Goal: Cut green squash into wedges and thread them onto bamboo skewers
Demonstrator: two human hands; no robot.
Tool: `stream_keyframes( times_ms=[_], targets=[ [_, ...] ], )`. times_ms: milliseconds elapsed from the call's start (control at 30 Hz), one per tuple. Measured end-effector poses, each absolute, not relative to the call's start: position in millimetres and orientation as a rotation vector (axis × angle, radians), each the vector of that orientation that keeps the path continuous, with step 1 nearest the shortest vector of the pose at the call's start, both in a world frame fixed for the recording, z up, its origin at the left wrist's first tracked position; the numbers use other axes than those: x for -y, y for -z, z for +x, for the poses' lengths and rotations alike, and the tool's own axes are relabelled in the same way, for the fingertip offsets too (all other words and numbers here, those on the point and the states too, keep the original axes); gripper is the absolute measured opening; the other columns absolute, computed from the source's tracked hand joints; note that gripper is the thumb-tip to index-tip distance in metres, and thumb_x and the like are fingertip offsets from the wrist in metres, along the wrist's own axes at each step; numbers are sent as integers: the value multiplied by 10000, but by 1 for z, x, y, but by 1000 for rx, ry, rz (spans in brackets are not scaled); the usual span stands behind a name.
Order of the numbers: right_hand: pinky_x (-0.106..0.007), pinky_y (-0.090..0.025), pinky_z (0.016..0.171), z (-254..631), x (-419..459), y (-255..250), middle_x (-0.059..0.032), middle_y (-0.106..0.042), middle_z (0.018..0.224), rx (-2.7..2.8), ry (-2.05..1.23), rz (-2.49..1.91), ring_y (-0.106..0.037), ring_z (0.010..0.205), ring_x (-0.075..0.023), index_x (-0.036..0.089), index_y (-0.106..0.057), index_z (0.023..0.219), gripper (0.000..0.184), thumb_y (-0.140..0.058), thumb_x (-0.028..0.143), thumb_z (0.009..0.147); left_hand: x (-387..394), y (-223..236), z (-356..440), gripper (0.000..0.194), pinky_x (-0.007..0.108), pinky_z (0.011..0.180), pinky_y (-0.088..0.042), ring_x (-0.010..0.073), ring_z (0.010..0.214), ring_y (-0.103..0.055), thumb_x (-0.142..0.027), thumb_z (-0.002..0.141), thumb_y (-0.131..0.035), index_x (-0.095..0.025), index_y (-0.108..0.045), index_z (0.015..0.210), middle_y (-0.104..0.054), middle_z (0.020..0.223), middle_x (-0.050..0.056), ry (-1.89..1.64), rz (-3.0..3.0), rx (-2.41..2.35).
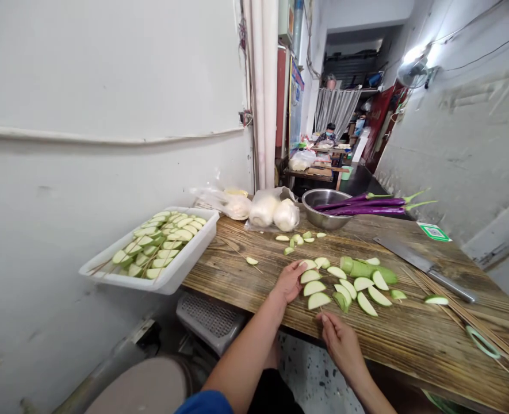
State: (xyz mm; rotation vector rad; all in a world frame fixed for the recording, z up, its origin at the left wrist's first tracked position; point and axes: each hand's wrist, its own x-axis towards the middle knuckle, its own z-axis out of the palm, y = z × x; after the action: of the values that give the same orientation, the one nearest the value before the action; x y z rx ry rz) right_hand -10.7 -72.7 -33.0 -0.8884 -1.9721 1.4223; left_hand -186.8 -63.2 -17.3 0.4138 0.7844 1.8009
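Observation:
Pinched between the fingers of my left hand (pixel 289 282) is a pale half-moon vegetable slice (pixel 309 264) with green skin. Below it, more slices (pixel 314 287) line up in a row toward me, apparently threaded on one skewer. My right hand (pixel 338 339) is closed on the near end of that thin skewer (pixel 322 311), at the table's front edge. Loose slices (pixel 367 303) lie just right of the row, beside a partly cut piece of the green vegetable (pixel 368 270). Most of the skewer is hidden by the slices.
A white tray (pixel 172 287) of skewered slices sits at the left. Bagged white items (pixel 265 210) and a metal bowl (pixel 323 220) with purple eggplants (pixel 372 203) stand at the back. A cleaver (pixel 427 269) and bamboo skewers (pixel 474 322) lie right. A person (pixel 328 133) sits far back.

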Motion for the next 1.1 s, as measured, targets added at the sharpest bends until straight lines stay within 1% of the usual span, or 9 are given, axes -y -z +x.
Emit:
stream_keyframes(
  times_ms=[133,367,633,833,933,1033,1067,1100],
  targets=[
    [-214,-235,372,-11,72,33,53,-358,428,1984,-1383,-903,-323,370,-109,156,-602,847,454,-387,554,812,64,16,-187,386,296,681,-479,186,744,-625,-278,622,-727,-122,-584,946,-664,798,90,-1805,416,-778],
    [-218,-219,399,-12,72,29,67,-300,454,2018,-1452,-899,-298,401,-113,158,-559,842,437,-363,549,823,64,15,-188,343,300,661,-484,187,711,-624,-338,686,-657,-109,-594,934,-661,822,104,-1822,318,-817],
    [-212,-209,420,-12,71,27,74,-269,470,2008,-1473,-903,-282,418,-105,153,-554,825,405,-379,519,823,61,14,-188,274,295,646,-482,177,665,-620,-290,690,-649,-96,-604,878,-662,761,92,-1831,270,-848],
    [-207,-196,406,-14,70,26,77,-279,451,1984,-1471,-921,-272,404,-96,148,-566,817,398,-403,511,813,58,18,-190,274,294,649,-488,174,657,-619,-295,688,-656,-86,-604,858,-660,753,97,-1806,287,-845],
    [-199,-197,393,-15,71,27,78,-293,445,1932,-1491,-924,-275,394,-86,136,-581,831,410,-422,513,807,59,17,-189,351,291,649,-492,174,689,-622,-337,693,-654,-97,-588,940,-656,790,98,-1833,301,-829],
    [-194,-204,363,-15,72,29,84,-300,411,1855,-1514,-938,-284,361,-83,125,-602,880,431,-431,514,809,66,13,-185,469,294,666,-494,172,756,-621,-434,708,-623,-152,-537,1073,-646,893,91,-1866,324,-823],
    [-194,-225,355,-15,72,29,78,-329,400,1839,-1489,-947,-311,355,-88,123,-611,900,439,-431,513,811,71,11,-182,485,299,677,-494,172,782,-619,-452,710,-615,-169,-525,1094,-639,928,91,-1878,338,-845],
    [-196,-265,357,-14,72,29,63,-388,404,1830,-1443,-954,-363,362,-99,123,-623,916,445,-432,511,812,76,10,-178,489,304,691,-493,175,806,-616,-457,709,-615,-176,-522,1098,-631,956,96,-1896,355,-888]
  ],
)
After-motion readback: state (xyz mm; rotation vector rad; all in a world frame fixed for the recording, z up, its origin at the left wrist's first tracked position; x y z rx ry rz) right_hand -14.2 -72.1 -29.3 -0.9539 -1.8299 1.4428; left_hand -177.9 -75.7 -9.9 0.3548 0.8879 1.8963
